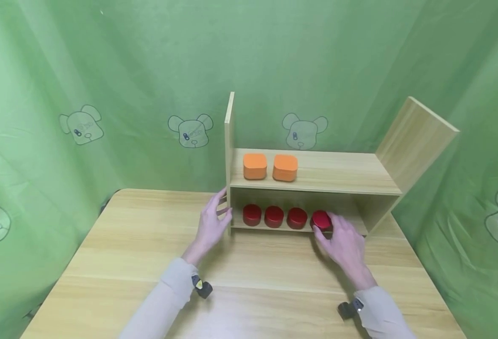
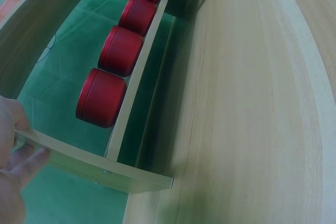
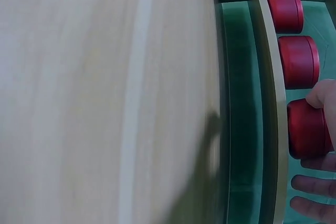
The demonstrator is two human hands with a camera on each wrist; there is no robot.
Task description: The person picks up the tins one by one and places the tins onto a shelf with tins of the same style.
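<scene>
My right hand [image 1: 345, 242] pinches a round red tin [image 1: 321, 220] between thumb and fingers on the lower board of a wooden shelf [image 1: 308, 189]. Three matching red tins [image 1: 274, 216] stand in a row to its left along the front of that board. In the right wrist view, the thumb lies across one side of the gripped tin [image 3: 306, 129], with the other fingers spread beside it. My left hand [image 1: 209, 223] grips the edge of the shelf's left side panel [image 1: 229, 141]; in the left wrist view, thumb and fingers lie on opposite faces of that panel [image 2: 94, 162].
Two orange rounded-square tins [image 1: 255, 166] sit on the upper board, towards the left. The shelf's right side panel [image 1: 416, 139] leans outward. A wooden table [image 1: 147, 235] carries the shelf, and a green curtain [image 1: 147, 61] hangs behind and on both sides.
</scene>
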